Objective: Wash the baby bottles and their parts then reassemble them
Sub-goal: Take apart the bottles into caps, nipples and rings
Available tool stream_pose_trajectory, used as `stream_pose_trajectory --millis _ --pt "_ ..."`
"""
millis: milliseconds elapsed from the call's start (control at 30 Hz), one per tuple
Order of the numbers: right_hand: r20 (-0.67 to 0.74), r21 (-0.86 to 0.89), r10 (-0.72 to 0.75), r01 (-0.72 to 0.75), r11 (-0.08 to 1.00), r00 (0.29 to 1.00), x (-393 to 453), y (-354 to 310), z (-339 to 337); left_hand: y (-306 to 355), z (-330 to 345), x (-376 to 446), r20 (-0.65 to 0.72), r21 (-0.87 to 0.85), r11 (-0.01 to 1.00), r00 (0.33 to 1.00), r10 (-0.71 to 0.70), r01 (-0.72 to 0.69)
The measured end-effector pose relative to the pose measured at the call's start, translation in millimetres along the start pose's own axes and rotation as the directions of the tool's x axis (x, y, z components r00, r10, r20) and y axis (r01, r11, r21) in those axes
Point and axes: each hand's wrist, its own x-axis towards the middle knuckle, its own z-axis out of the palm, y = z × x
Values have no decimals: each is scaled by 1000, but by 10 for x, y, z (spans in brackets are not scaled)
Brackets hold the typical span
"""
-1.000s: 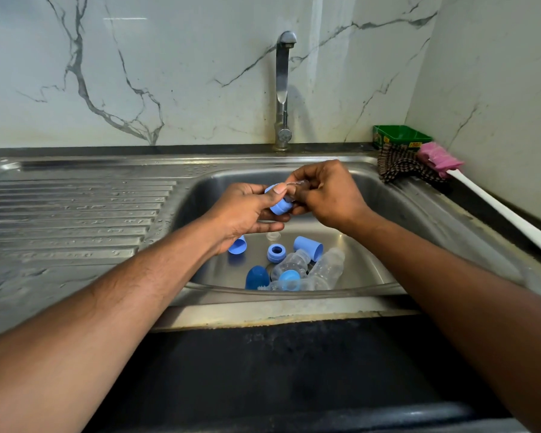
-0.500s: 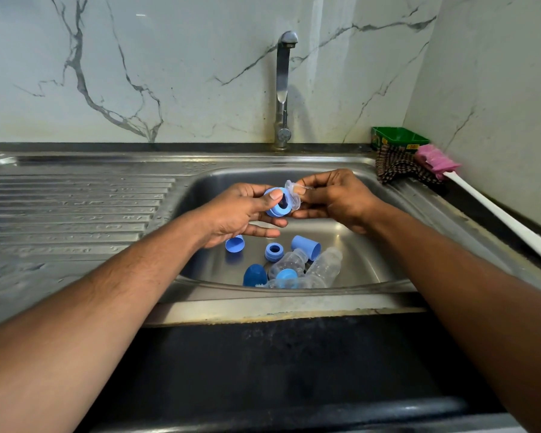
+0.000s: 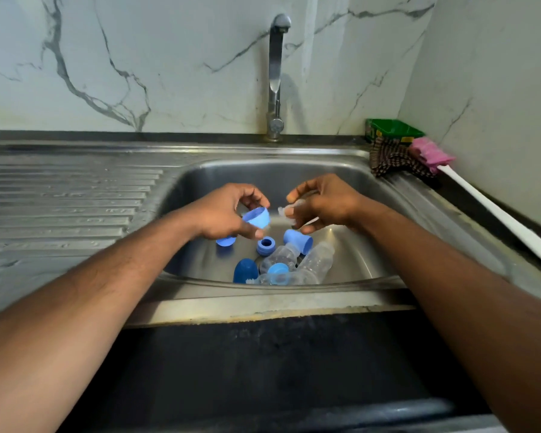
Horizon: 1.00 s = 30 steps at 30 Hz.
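Over the steel sink (image 3: 372, 182), my left hand (image 3: 228, 210) pinches a light blue screw ring (image 3: 256, 217). A short gap to its right, my right hand (image 3: 325, 203) holds a clear silicone teat (image 3: 289, 210) in its fingers. In the basin below lie clear baby bottles (image 3: 313, 264), a second blue ring (image 3: 265, 246), a light blue cap (image 3: 299, 240), a dark blue cap (image 3: 245, 270), a small blue piece (image 3: 225, 241) under my left hand and another blue ring (image 3: 278, 270) among the bottles.
A steel tap (image 3: 275, 76) stands behind the basin, with no water running. The ribbed drainboard (image 3: 63, 201) lies to the left. At the right back corner sit a green box (image 3: 391, 129), a checked cloth (image 3: 394, 160) and a pink bottle brush (image 3: 431, 154) with a long white handle.
The ring and the teat, held together before, have come apart. My hands have separated and dropped a little lower over the basin.
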Motion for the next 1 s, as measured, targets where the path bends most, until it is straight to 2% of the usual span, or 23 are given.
stream_pose_trajectory --millis 100,200,267,400,467,533,667,767,833,1000 --pt "151 -331 141 -84 940 978 -11 -23 51 -19 1 23 123 230 973 991 -61 31" --pt "305 -561 364 -143 815 880 -58 -17 106 26 -4 10 194 353 934 973 -127 52" --pt "343 -632 453 -154 760 823 -79 -4 135 16 -8 9 264 425 903 947 -184 57" --pt "342 -636 494 -191 748 799 -91 21 157 -18 -14 8 285 512 850 909 -305 125" --pt "334 -579 481 -226 783 811 -75 57 169 -45 -31 15 239 543 826 916 -323 150" --pt "308 -505 423 -230 832 852 -59 79 172 -72 -63 42 164 577 800 937 -308 162" --pt "206 -314 108 -39 949 973 23 52 172 -111 -109 68 -12 652 734 970 -242 191" --pt "89 -183 -40 56 981 995 45 6 165 -129 -115 78 -60 623 754 974 -220 209" --pt "64 -215 -51 63 975 997 36 12 144 -110 -100 78 -35 609 770 976 -215 191" --pt "103 -233 -23 47 971 994 28 17 106 -58 -87 62 21 549 820 978 -207 162"
